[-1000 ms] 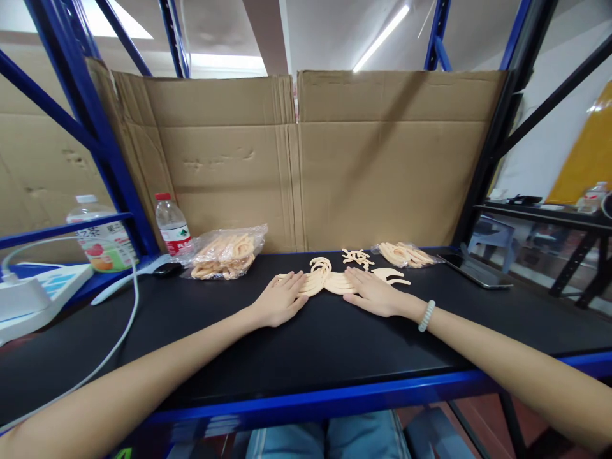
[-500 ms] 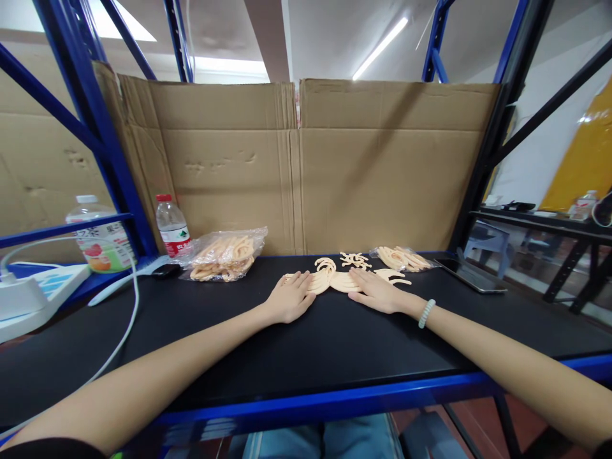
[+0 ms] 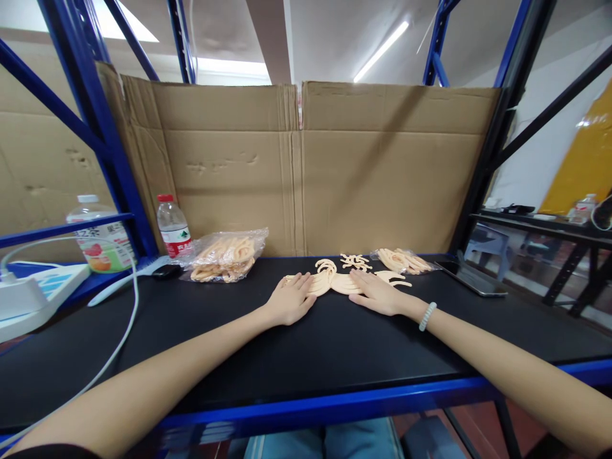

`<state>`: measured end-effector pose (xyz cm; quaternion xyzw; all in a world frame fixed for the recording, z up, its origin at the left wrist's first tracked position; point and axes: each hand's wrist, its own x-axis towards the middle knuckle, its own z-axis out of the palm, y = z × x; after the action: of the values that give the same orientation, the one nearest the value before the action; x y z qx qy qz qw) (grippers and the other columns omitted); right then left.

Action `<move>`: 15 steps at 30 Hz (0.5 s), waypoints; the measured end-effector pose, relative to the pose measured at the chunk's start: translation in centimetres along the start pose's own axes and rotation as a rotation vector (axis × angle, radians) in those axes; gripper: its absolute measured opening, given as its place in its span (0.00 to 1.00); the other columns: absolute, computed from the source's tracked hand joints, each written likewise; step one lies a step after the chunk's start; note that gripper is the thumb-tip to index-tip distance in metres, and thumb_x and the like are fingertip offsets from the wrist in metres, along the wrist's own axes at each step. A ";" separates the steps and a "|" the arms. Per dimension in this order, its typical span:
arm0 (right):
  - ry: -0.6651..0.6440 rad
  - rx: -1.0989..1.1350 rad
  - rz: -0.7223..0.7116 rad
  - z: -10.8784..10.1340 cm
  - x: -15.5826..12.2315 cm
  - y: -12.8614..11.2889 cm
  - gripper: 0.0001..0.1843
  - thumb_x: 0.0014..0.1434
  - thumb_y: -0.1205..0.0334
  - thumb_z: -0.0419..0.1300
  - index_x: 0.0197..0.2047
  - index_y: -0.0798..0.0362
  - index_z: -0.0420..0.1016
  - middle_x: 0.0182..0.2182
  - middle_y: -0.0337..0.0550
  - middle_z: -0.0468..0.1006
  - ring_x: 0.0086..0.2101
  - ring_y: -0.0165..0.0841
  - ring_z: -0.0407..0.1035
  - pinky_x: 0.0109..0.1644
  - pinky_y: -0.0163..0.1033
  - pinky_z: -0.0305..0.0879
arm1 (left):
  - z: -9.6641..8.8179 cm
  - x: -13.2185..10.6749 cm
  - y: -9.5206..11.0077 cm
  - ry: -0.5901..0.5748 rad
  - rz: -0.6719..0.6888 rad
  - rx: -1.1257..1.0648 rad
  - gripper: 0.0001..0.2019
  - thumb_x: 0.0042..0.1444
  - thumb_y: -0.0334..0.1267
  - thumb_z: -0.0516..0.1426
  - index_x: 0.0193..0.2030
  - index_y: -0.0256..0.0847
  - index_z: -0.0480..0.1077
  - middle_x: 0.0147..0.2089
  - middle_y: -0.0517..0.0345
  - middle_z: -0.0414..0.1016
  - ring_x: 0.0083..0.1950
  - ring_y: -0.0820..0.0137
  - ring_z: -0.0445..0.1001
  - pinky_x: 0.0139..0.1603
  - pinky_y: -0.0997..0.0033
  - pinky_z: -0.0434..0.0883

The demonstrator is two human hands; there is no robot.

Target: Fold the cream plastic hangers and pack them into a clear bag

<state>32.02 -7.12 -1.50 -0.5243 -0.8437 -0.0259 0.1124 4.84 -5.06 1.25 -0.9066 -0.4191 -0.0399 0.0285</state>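
My left hand (image 3: 289,299) lies flat with its fingers stretched over the left part of a pale beige figure made of curved strands (image 3: 327,280). My right hand (image 3: 375,293) rests flat on the figure's right part, and strand ends (image 3: 400,280) stick out beyond it. At the figure's middle the strands curl upward into an arch. Just behind, a cluster of short, knobbly beige pieces (image 3: 355,261) lies on the black tabletop (image 3: 306,357). What is under both palms is hidden.
Clear bags of beige strands lie at left (image 3: 224,258) and right (image 3: 402,260). A red-capped bottle (image 3: 173,226), a larger bottle (image 3: 100,236), a power strip (image 3: 43,299) and a white cable (image 3: 136,299) are on the left. A dark phone-like device (image 3: 471,277) lies right. Cardboard (image 3: 392,178) stands behind.
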 end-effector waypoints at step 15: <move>0.263 0.003 -0.041 -1.6 -0.5 -1.3 0.38 0.64 0.42 0.43 0.67 0.61 0.50 0.64 0.57 0.51 0.64 0.45 0.44 0.66 0.56 0.43 | 0.5 -0.8 0.1 0.301 0.040 -0.121 0.24 0.62 0.43 0.46 0.63 0.37 0.55 0.66 0.47 0.56 0.68 0.57 0.51 0.65 0.45 0.45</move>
<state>31.37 -8.43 0.02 -0.4991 -0.8321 -0.0956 0.2222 4.45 -5.71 0.71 -0.8986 -0.3886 -0.2001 0.0369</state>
